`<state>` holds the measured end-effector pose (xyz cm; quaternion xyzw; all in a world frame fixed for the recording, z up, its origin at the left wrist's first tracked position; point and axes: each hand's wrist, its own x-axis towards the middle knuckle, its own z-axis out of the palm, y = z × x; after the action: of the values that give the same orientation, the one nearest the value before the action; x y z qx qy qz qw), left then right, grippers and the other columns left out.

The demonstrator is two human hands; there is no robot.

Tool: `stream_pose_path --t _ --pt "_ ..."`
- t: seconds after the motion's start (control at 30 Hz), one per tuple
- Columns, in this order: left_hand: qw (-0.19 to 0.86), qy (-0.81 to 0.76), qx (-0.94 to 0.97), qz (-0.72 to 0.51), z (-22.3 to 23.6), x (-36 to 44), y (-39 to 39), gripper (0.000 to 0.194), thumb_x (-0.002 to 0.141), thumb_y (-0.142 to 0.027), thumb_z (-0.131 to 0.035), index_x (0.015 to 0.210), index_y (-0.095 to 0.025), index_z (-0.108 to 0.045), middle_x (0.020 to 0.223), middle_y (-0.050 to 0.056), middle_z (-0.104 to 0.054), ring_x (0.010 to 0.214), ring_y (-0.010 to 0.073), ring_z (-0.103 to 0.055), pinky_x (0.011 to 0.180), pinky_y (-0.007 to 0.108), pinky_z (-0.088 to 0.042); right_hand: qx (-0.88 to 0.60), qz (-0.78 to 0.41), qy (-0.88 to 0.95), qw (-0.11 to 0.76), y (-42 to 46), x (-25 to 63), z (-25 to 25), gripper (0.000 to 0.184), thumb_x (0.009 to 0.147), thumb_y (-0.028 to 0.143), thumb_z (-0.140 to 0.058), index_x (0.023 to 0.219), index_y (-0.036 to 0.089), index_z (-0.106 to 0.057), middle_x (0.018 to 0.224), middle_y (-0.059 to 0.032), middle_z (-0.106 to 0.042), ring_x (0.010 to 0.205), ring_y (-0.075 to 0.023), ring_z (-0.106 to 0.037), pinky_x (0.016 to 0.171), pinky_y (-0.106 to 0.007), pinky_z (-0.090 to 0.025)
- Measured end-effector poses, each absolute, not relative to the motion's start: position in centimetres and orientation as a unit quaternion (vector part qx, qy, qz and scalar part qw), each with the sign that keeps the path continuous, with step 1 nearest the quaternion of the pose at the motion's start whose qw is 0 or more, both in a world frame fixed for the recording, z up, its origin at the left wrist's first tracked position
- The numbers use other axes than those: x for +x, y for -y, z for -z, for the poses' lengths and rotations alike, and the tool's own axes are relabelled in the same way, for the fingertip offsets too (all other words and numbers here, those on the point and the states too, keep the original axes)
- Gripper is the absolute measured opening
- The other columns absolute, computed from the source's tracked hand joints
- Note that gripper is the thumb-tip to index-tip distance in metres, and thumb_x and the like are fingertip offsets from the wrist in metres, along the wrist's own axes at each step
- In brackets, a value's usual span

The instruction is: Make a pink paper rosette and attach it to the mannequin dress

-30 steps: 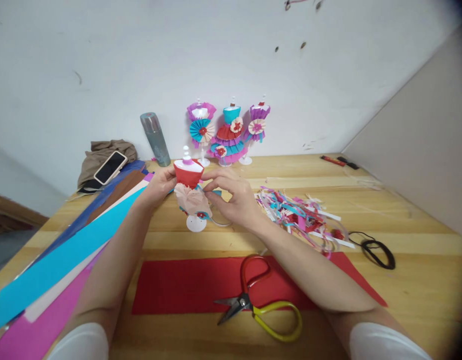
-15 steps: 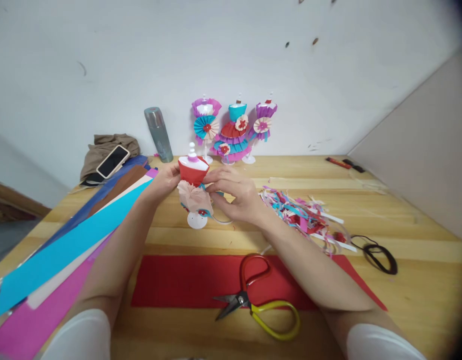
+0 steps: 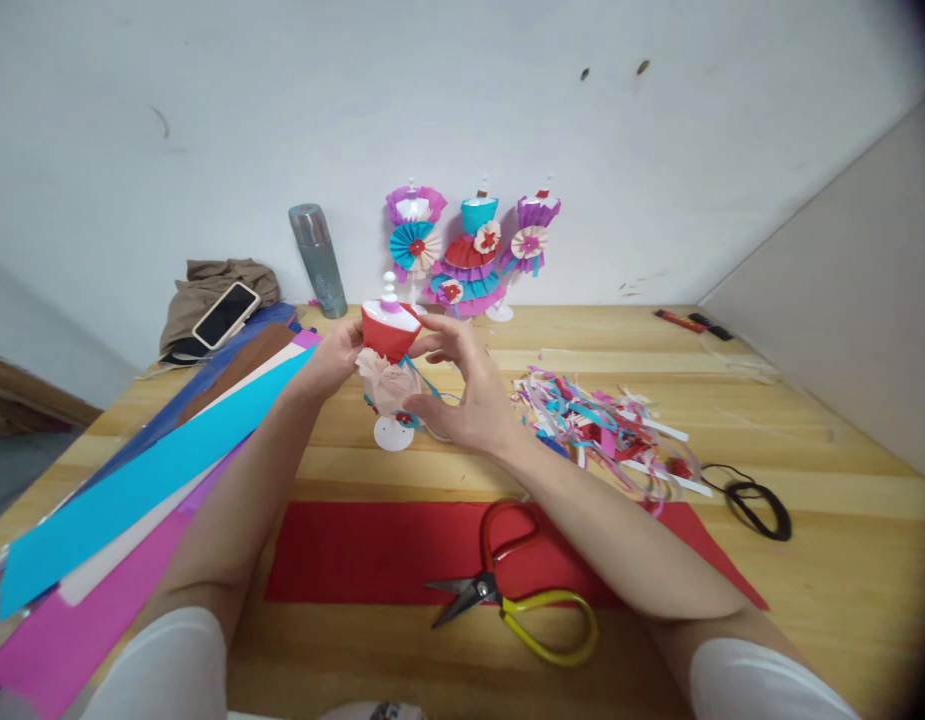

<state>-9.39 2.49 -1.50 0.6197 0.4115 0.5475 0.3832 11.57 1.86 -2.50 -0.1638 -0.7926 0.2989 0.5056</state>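
A small dress-form mannequin (image 3: pixel 391 335) stands upright on a round white base, with a white knobbed top, a red paper bodice and a pale peach ruffled skirt with blue and red trim. My left hand (image 3: pixel 338 355) grips the bodice's left side, its fingertips partly hidden behind the form. Spread apart, the fingers of my right hand (image 3: pixel 462 375) curve beside the mannequin's right side. The index finger is by the bodice edge and the thumb by the skirt; whether they touch is hard to tell. A thin blue strip (image 3: pixel 426 380) trails from the waist between them.
Scissors (image 3: pixel 484 588) lie parted on a red paper sheet (image 3: pixel 357 555) in front. Coloured paper strips (image 3: pixel 162 470), a phone (image 3: pixel 226 315) and a flask (image 3: pixel 318 262) are left. Several dressed mannequins (image 3: pixel 477 245) line the wall. Paper scraps (image 3: pixel 597 425) and a black cord (image 3: pixel 762 510) lie right.
My right hand's fingers have spread from a pinch at the mannequin's waist, the index rising toward the bodice edge. My left hand keeps its hold. The camera view has shifted slightly.
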Motion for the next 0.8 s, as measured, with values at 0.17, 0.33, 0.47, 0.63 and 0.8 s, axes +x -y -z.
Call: stream_pose_path --t 0.17,0.33,0.47,0.63,0.8 --pt "0.369 -0.407 0.642 -0.534 0.9 -8.9 -1.8 0.029 0.061 -0.034 -0.089 0.078 -0.017 -0.074 0.078 0.005 -0.074 0.078 0.0220 -0.067 0.073 0.031 -0.055 -0.260 -0.297 0.777 0.490 -0.7 10.1 2.5 0.085 0.071 0.032 -0.080 0.147 0.029 -0.042 0.128 -0.0107 -0.061 0.114 -0.0282 -0.059 0.094 -0.048 -0.052" --pt "0.364 -0.426 0.652 -0.511 0.9 -9.1 -1.6 0.025 0.069 -0.036 -0.085 0.081 -0.015 -0.078 0.081 0.007 -0.078 0.081 0.0236 -0.071 0.075 0.032 -0.056 -0.301 -0.278 0.769 0.491 -0.6 9.4 2.4 0.061 0.068 0.030 -0.082 0.124 0.026 -0.060 0.112 -0.0086 -0.066 0.105 -0.0283 -0.061 0.089 -0.046 -0.051" --pt "0.370 -0.428 0.646 -0.513 1.2 -9.1 -1.4 0.025 0.071 -0.036 -0.084 0.085 -0.015 -0.079 0.081 0.007 -0.078 0.079 0.0222 -0.071 0.079 0.032 -0.057 -0.309 -0.255 0.759 0.513 -0.8 9.3 2.4 0.036 0.071 0.028 -0.080 0.105 0.025 -0.067 0.098 -0.0049 -0.068 0.096 -0.0250 -0.062 0.083 -0.042 -0.050" --pt "0.377 -0.422 0.644 -0.515 1.1 -9.0 -1.3 0.027 0.072 -0.038 -0.085 0.083 -0.014 -0.079 0.075 0.005 -0.077 0.076 0.0214 -0.070 0.080 0.033 -0.058 -0.309 -0.206 0.766 0.525 -0.8 9.4 2.4 0.025 0.073 0.030 -0.079 0.094 0.023 -0.069 0.084 -0.0030 -0.064 0.082 -0.0218 -0.059 0.075 -0.038 -0.048" --pt "0.387 -0.420 0.640 -0.515 1.1 -8.9 -1.3 0.031 0.070 -0.040 -0.087 0.087 -0.016 -0.079 0.088 0.008 -0.080 0.093 0.0273 -0.073 0.088 0.036 -0.058 -0.294 -0.201 0.763 0.540 -0.9 9.3 2.5 0.015 0.077 0.030 -0.072 0.088 0.023 -0.066 0.081 -0.0032 -0.062 0.080 -0.0215 -0.058 0.074 -0.037 -0.047"
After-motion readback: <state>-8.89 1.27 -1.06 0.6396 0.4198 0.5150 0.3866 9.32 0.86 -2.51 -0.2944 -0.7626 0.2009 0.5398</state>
